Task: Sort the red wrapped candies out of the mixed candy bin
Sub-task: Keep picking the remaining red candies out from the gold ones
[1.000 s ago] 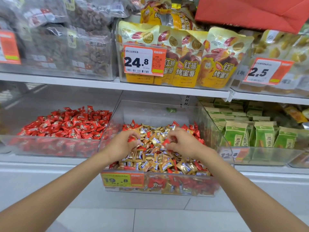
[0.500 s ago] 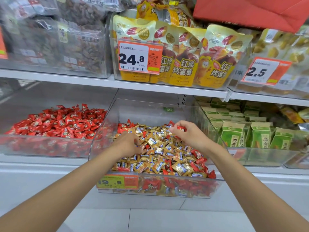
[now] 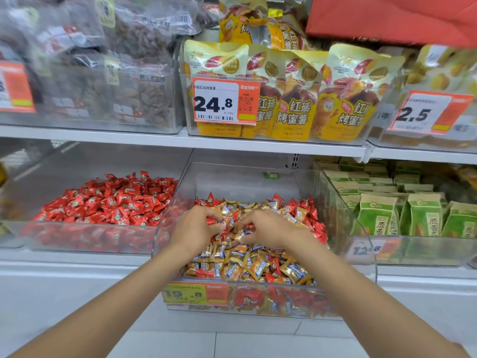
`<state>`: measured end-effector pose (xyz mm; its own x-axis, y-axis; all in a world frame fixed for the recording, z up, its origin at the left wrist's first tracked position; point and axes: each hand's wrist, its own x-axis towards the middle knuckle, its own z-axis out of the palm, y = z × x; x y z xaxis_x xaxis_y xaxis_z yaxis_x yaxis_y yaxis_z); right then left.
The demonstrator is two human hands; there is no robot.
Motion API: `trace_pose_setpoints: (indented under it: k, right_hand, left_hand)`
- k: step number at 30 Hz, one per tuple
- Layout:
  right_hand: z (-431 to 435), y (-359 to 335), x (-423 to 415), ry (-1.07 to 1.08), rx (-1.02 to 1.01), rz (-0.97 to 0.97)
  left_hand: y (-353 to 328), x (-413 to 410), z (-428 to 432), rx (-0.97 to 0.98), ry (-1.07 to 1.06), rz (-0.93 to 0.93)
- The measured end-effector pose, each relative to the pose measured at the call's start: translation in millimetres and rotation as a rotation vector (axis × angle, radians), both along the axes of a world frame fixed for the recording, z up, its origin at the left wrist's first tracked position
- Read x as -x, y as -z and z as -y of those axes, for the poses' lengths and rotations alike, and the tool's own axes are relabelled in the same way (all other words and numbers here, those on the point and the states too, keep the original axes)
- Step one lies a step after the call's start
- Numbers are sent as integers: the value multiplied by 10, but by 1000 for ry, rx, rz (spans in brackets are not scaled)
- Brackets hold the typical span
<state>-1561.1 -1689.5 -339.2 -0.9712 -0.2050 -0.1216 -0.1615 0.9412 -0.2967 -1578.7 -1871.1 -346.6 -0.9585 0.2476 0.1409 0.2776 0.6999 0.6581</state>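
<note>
Both hands are down in the clear mixed candy bin (image 3: pixel 361 244), the left hand (image 3: pixel 192 229) pinching a gold candy (image 3: pixel 227 220) and the right hand (image 3: pixel 268 228) curled with fingertips in the pile, red wrapped candies (image 3: pixel 316 228) scattered around them, and a full red candy bin (image 3: pixel 77 236) left of the left hand.

Note your mixed candy bin (image 3: pixel 335 202): clear hard plastic, smooth, glossy walls with glare. Red wrapped candies (image 3: pixel 318 228) and gold candies (image 3: pixel 247 264) sit in crinkled, shiny film. Your shelf (image 3: pixel 180 140) is white, smooth, looks like painted metal. Price tag (image 3: pixel 196 293): matt paper behind plastic.
</note>
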Motion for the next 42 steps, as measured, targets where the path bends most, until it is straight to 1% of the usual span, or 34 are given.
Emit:
trace_pose_setpoints:
  k: [2, 4, 7, 9, 11, 13, 15, 16, 18, 19, 20, 21, 23, 26, 29, 32, 34, 35, 37, 40, 42]
  right_hand:
    - [-49, -12, 34, 58, -26, -49]
    - [-173, -67, 59, 152, -54, -122]
    - [-392, -158, 47, 281, -88, -178]
    - [-436, -186, 25, 297, -29, -203]
    - [-347, -170, 25, 226, 115, -160]
    - [-186, -106, 38, 108, 189, -64]
    - [-65, -3, 69, -10, 115, 1]
    - [-29, 38, 82, -55, 41, 13]
    - [-12, 66, 95, -86, -74, 14]
    - [-22, 73, 106, -84, -76, 21]
    - [-42, 77, 118, -61, -39, 35]
    - [-68, 63, 118, -20, 40, 48]
    - [-135, -21, 91, 86, 244, 69]
    - [-286, -189, -2, 204, 436, 20]
    - [-455, -329, -108, 258, 628, 1]
    - [-545, -405, -265, 275, 635, -38]
    - [-607, -417, -357, 282, 627, -74]
    - [-633, -422, -406, 276, 625, -82]
    - [-671, -438, -485, 269, 619, -99]
    - [-722, -469, -561, 283, 609, -118]
    - [-739, -469, -595, 283, 618, -116]
  left_hand:
    - [7, -2, 13, 0, -26, -19]
    - [24, 6, 25, 19, -33, 0]
    - [51, 27, 30, 70, -27, 31]
    - [55, 34, 15, 134, -17, 57]
    - [53, 41, -17, 216, 20, 107]
    - [43, 43, -45, 335, 73, 162]
    - [46, 51, -54, 431, 98, 197]
    - [54, 59, -53, 435, 97, 209]
    - [62, 67, -47, 378, 77, 202]
    - [63, 60, -44, 336, 62, 173]
    - [61, 54, -42, 290, 47, 136]
    - [60, 48, -36, 235, 35, 100]
    - [45, 35, -26, 117, 26, 46]
    - [30, 30, -10, -38, 45, 25]
    - [-10, 27, -29, -158, 79, -2]
    - [-110, 2, -63, -249, 98, -46]
    - [-179, 3, -80, -310, 146, 0]
    - [-208, 2, -99, -315, 173, 41]
    - [-220, 42, -153, -260, 233, 84]
    - [-141, 97, -266, -130, 338, 148]
    - [-29, 156, -341, -2, 387, 174]
